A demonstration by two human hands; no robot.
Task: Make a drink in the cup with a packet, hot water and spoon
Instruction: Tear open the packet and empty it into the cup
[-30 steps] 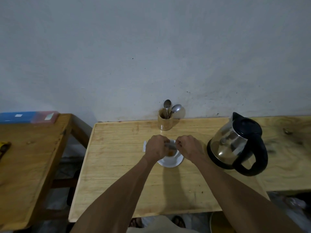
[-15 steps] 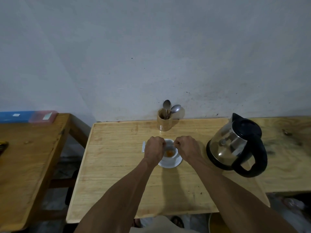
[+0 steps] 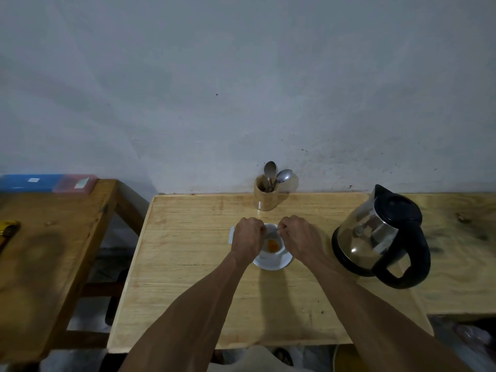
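White ceramic cup (image 3: 272,244), round, on a matching white saucer (image 3: 272,262), near the middle of my pale wooden table (image 3: 188,264); orange powder (image 3: 273,245) lies in a small heap on the cup's bottom.

Left hand (image 3: 247,237), fingers curled in, knuckles up, over the cup's left rim. Right hand (image 3: 300,236), likewise curled, over the right rim. Between the two I see a thin pale strip (image 3: 273,231) stretched above the cup, pinched at each end; I take it for the packet, though it is too small to be sure.

Flat white slip (image 3: 232,235), on the table just left of the left hand, partly hidden by it.

Wooden cylindrical holder (image 3: 265,194), upright at the table's far edge by the grey wall (image 3: 241,89), behind the cup; two metal spoons (image 3: 275,174) stand in it, bowls up.

Steel electric kettle (image 3: 375,232) with black lid and black handle, on the table to the right of the cup, apart from the right hand.

Darker wooden side table (image 3: 53,251), left, carrying a blue and pink flat box (image 3: 48,182) at its far edge.
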